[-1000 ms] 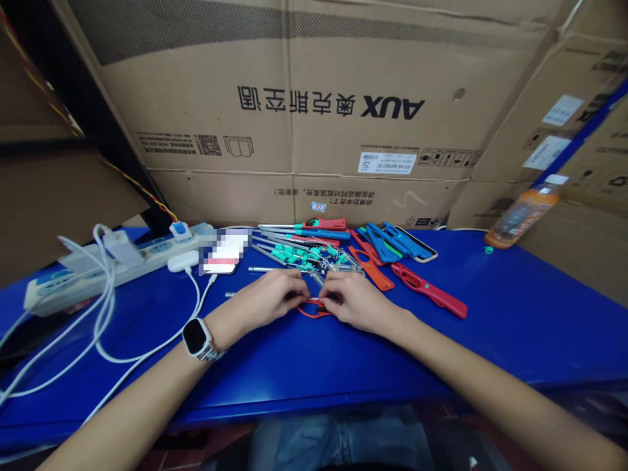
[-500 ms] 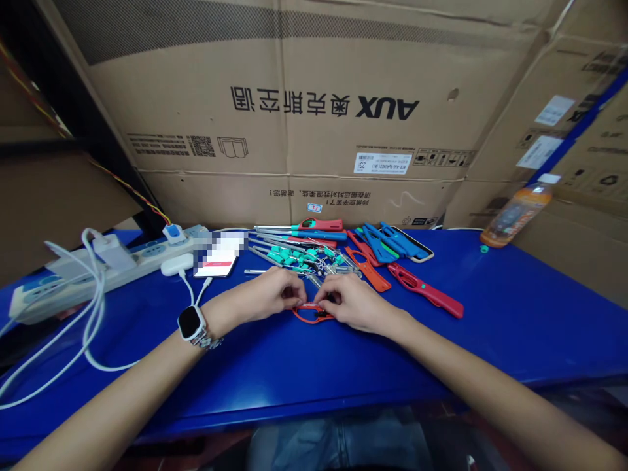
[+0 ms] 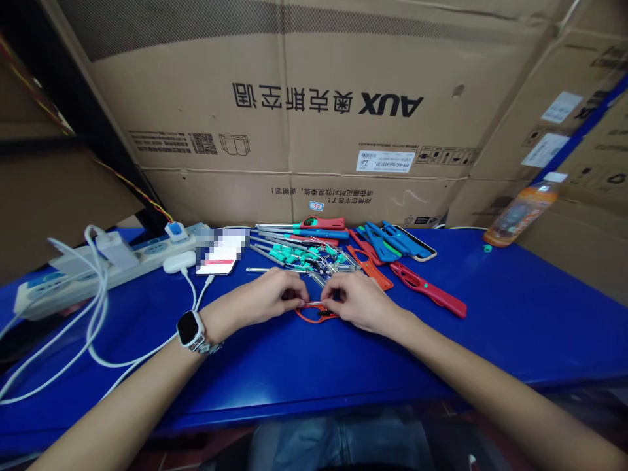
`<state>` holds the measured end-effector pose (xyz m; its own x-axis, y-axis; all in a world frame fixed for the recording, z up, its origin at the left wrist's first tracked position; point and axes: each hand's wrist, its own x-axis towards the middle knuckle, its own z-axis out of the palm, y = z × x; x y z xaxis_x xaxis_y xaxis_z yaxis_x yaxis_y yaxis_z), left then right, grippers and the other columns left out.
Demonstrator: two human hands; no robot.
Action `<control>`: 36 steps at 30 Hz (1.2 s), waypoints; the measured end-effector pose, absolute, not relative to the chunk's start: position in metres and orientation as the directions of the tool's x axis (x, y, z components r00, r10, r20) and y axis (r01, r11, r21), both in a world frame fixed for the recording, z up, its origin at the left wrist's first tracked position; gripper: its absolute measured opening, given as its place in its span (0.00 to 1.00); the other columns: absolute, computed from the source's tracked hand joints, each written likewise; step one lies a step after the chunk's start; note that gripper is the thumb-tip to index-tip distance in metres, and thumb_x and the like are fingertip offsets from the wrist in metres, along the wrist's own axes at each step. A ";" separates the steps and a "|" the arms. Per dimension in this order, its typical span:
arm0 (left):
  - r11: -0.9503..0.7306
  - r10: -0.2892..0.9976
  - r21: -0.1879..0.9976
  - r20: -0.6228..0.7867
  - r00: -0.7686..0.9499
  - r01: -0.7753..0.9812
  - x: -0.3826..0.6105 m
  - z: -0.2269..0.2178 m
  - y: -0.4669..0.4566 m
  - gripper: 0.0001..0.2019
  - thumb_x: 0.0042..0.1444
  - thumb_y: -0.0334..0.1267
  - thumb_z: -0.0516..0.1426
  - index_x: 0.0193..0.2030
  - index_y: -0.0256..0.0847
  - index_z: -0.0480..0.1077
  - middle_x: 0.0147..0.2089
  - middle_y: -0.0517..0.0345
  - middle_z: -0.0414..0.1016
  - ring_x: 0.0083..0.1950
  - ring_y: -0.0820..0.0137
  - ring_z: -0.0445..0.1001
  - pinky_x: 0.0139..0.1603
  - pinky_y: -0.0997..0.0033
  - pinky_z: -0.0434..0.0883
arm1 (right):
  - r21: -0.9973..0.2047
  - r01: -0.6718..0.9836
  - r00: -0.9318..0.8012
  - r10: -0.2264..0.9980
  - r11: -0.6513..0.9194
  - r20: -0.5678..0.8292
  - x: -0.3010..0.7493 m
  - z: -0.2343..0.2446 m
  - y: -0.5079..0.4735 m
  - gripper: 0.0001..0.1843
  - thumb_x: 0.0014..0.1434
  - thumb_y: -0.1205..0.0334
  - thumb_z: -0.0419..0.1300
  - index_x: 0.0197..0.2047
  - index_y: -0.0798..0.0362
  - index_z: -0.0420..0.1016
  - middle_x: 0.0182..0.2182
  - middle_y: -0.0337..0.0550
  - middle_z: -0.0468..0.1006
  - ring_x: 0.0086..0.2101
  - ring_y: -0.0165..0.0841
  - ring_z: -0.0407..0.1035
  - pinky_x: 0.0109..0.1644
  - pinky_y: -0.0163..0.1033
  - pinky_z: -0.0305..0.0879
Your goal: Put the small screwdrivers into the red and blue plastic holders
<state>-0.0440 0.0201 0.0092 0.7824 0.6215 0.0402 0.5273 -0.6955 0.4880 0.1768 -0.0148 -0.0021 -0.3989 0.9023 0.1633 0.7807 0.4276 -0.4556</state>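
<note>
My left hand [image 3: 277,294] and my right hand [image 3: 357,304] meet at the middle of the blue table, thumbs and forefingers pinched. Between the fingertips runs a thin pale strip [image 3: 314,303], too small to name. Right below it is an orange lighter handle [image 3: 310,319], its loop showing and a small dark part inside; my right fingers hide its other end. Just beyond my hands lies a pile of lighter innards [image 3: 294,255]: metal tubes, green pieces and thin wires. An orange handle piece [image 3: 380,276] and a red lighter handle [image 3: 432,291] lie right of my right hand.
Behind the pile lie assembled lighters [image 3: 321,224] and blue handle shells [image 3: 400,242] on a phone. At left are a power strip [image 3: 152,252], white cables [image 3: 101,327] and a lit phone [image 3: 220,255]. An orange drink bottle [image 3: 523,212] stands at back right against cardboard boxes [image 3: 318,137].
The pale strip between my fingertips shows more plainly now. My hands stay over the orange handle with only small finger movements; the whole view has shifted slightly.
</note>
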 end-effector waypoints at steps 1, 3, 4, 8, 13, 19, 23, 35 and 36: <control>-0.700 0.618 0.486 0.047 0.784 0.523 -0.044 0.009 0.020 0.07 0.60 0.31 0.57 0.39 0.40 0.77 0.37 0.59 0.78 0.35 0.72 0.73 0.38 0.75 0.66 | -0.450 0.785 -0.395 0.903 0.426 0.167 0.177 -0.002 -0.016 0.04 0.56 0.64 0.63 0.30 0.48 0.80 0.30 0.33 0.79 0.29 0.27 0.66 0.30 0.34 0.49; -0.710 0.614 0.481 0.063 0.787 0.515 -0.044 0.009 0.020 0.07 0.59 0.30 0.56 0.39 0.40 0.77 0.37 0.59 0.78 0.35 0.72 0.73 0.38 0.75 0.66 | -0.434 0.792 -0.393 0.902 0.430 0.176 0.176 -0.001 -0.017 0.04 0.56 0.63 0.63 0.31 0.47 0.80 0.31 0.33 0.80 0.30 0.27 0.67 0.30 0.35 0.48; -0.709 0.615 0.480 0.064 0.786 0.516 -0.043 0.009 0.020 0.08 0.59 0.30 0.56 0.38 0.40 0.77 0.36 0.59 0.78 0.35 0.72 0.73 0.38 0.75 0.66 | -0.426 0.795 -0.395 0.901 0.432 0.177 0.176 -0.001 -0.017 0.04 0.56 0.64 0.63 0.31 0.47 0.80 0.32 0.33 0.80 0.31 0.28 0.68 0.30 0.35 0.48; -0.660 0.639 0.522 0.011 0.769 0.540 -0.039 0.012 0.021 0.07 0.56 0.27 0.56 0.35 0.36 0.76 0.33 0.58 0.78 0.32 0.73 0.71 0.34 0.76 0.65 | -0.402 0.803 -0.408 0.897 0.440 0.167 0.175 0.004 -0.017 0.05 0.57 0.64 0.63 0.31 0.48 0.80 0.34 0.35 0.81 0.36 0.31 0.72 0.32 0.35 0.50; -0.547 0.634 0.570 -0.197 0.748 0.614 -0.027 0.021 0.037 0.08 0.49 0.26 0.57 0.34 0.36 0.77 0.29 0.59 0.79 0.30 0.72 0.73 0.30 0.77 0.65 | -0.368 0.810 -0.424 0.889 0.457 0.171 0.175 0.006 -0.016 0.05 0.56 0.65 0.63 0.32 0.47 0.81 0.34 0.35 0.82 0.36 0.31 0.73 0.32 0.35 0.50; -0.515 0.621 0.578 -0.257 0.740 0.633 -0.020 0.026 0.044 0.08 0.47 0.28 0.59 0.34 0.37 0.79 0.30 0.58 0.80 0.30 0.71 0.75 0.31 0.76 0.66 | -0.351 0.829 -0.403 0.900 0.436 0.168 0.177 0.005 -0.016 0.06 0.56 0.63 0.64 0.32 0.44 0.83 0.28 0.35 0.82 0.30 0.31 0.72 0.31 0.35 0.51; -0.572 0.671 0.512 -0.157 0.724 0.641 -0.023 0.019 0.033 0.10 0.48 0.27 0.55 0.33 0.36 0.78 0.28 0.58 0.79 0.27 0.73 0.72 0.28 0.77 0.63 | -0.376 0.815 -0.413 0.897 0.441 0.156 0.177 0.009 -0.018 0.07 0.55 0.66 0.63 0.32 0.47 0.83 0.27 0.36 0.82 0.28 0.29 0.71 0.32 0.34 0.54; -0.610 0.671 0.468 -0.125 0.731 0.640 -0.023 0.019 0.024 0.10 0.47 0.24 0.54 0.31 0.37 0.76 0.27 0.59 0.76 0.26 0.74 0.68 0.28 0.76 0.60 | -0.352 0.795 -0.498 0.863 0.494 0.086 0.179 0.018 -0.009 0.06 0.53 0.66 0.64 0.30 0.49 0.83 0.24 0.36 0.80 0.25 0.27 0.68 0.30 0.33 0.52; -0.613 0.670 0.469 -0.117 0.733 0.635 -0.024 0.018 0.024 0.10 0.47 0.24 0.54 0.31 0.37 0.76 0.27 0.59 0.76 0.26 0.74 0.68 0.28 0.75 0.60 | -0.340 0.801 -0.493 0.865 0.493 0.094 0.179 0.018 -0.009 0.06 0.53 0.66 0.64 0.30 0.49 0.82 0.24 0.36 0.80 0.25 0.27 0.68 0.30 0.33 0.52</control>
<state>-0.0238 0.0244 0.0183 0.7330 0.6700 -0.1173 0.6354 -0.6130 0.4695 0.1787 -0.0090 0.0175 -0.4927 0.8651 0.0940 0.8007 0.4930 -0.3403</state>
